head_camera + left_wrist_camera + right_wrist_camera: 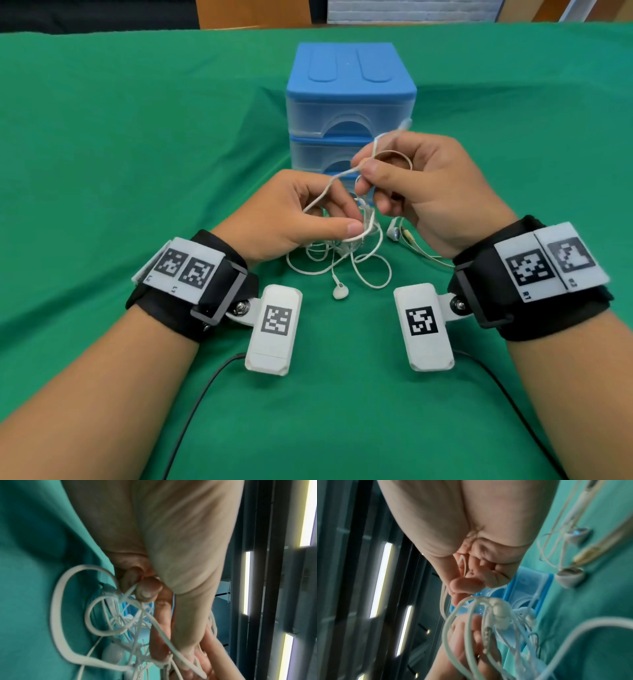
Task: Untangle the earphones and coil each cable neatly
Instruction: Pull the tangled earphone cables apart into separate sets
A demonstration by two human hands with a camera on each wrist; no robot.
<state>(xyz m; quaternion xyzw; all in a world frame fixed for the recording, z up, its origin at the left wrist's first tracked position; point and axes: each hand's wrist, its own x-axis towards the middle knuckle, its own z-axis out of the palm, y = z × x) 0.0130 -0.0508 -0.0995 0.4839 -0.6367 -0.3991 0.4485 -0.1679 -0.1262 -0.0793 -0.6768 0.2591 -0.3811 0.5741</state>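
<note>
Head view: I see three earbuds and one blue drawer box on the green worktop. My left hand pinches the white earphone tangle just above the worktop. My right hand pinches one white cable pulled up from it. Only the right wrist view shows a gold plug.

Left wristband tag plate reads "L2" and "L1" under its square coded markers. Right wristband plate reads "R1"; second label beside it is too blurred to read.
</note>
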